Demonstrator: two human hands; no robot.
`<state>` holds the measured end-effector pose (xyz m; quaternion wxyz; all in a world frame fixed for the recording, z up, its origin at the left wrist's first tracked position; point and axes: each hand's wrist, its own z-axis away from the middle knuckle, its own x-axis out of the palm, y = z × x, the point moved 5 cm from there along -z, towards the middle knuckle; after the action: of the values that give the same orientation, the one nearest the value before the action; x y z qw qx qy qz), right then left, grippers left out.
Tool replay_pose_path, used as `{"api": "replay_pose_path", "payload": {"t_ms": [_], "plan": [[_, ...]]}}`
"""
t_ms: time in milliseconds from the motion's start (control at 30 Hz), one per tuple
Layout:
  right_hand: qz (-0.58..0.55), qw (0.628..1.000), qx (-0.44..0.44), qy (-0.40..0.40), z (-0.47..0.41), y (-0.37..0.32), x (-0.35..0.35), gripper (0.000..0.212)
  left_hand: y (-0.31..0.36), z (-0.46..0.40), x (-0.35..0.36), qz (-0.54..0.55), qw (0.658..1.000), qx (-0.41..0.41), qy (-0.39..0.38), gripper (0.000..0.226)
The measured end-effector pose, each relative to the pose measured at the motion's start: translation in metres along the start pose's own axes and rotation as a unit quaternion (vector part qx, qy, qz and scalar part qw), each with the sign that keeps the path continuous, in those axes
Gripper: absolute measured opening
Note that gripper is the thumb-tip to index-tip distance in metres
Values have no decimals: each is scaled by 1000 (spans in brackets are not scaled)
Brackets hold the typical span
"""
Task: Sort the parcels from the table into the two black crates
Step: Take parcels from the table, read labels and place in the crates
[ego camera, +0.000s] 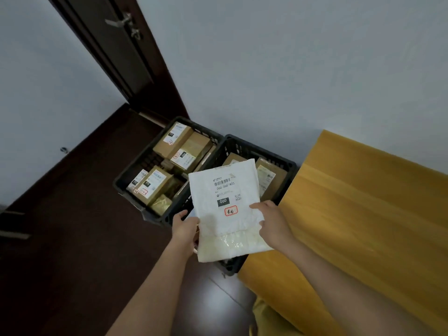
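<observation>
A person holds a flat white parcel [226, 207], label up and marked 060, over the right black crate [288, 166]; the left hand [185, 226] grips its left edge and the right hand [272, 220] pinches its right edge. Just left of that crate, touching it, the left black crate [121, 184] holds several brown boxes, and right of it the yellow worktop [363, 214] shows no parcels. This looks like the placing step, calling for lowering the parcel flat onto the boxes beneath and letting go
</observation>
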<state>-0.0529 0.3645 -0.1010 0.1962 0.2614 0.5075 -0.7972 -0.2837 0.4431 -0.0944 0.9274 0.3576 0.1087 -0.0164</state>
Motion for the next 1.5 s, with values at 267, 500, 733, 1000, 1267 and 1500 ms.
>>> {"api": "replay_pose_path", "payload": {"t_ms": [267,500,733,1000,1267,1500], "plan": [[30,999,26,10,-58,-7,7,64,48,-52,12,-39,995,58,-66,82],[92,993,46,62,-92,-18,25,52,61,-123,9,-189,974,92,-84,49],[265,959,98,15,-116,-24,59,52,41,-188,15,-450,862,91,-215,43],[289,944,122,-101,-137,10,136,55,-16,-231,11,-596,744,25,-300,41],[160,961,213,-73,-139,61,190,99,-19,-250,50,-700,578,326,-265,66],[109,949,274,-114,-137,85,237,123,-56,-289,82,-766,440,347,-314,128]]}}
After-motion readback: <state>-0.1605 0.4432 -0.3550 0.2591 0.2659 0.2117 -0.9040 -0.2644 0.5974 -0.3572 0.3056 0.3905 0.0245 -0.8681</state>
